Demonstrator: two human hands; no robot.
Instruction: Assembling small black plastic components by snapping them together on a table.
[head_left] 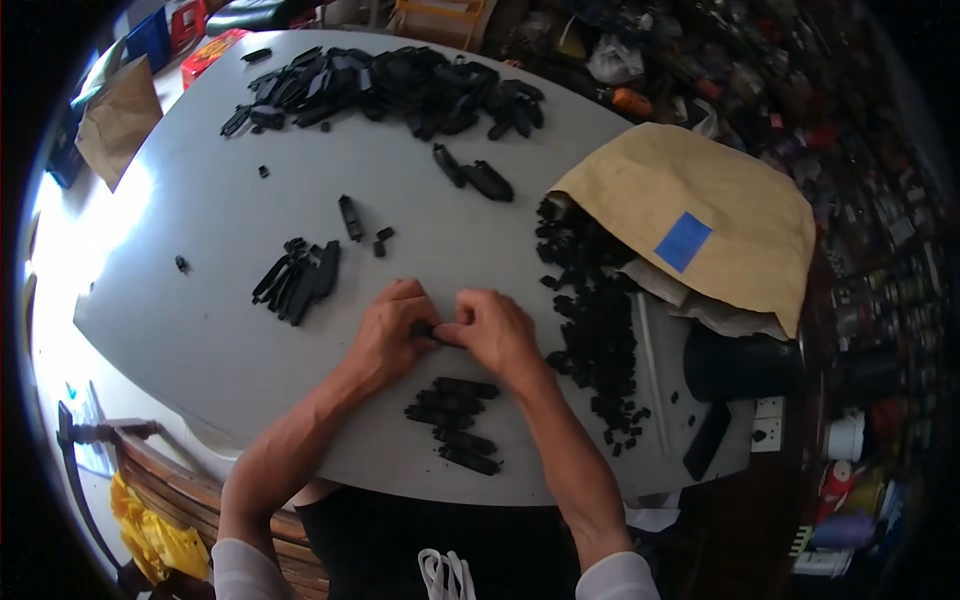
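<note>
Over the middle of the light grey table (200,220), my left hand (395,325) and my right hand (490,328) meet. Both are closed on a small black plastic part (428,331), and my fingers cover most of it. Just below my hands lies a row of long black pieces (460,425), stacked side by side. To the left is a loose cluster of narrow black pieces (300,283), with a single black piece (350,217) and a few small black blocks (380,243) above it.
A large heap of black parts (390,90) spreads along the far edge. At right, a brown paper bag (720,190) lies by a pile of small black pieces (595,310). A thin pale rod (652,375) and a black rectangular object (708,441) lie near the right edge.
</note>
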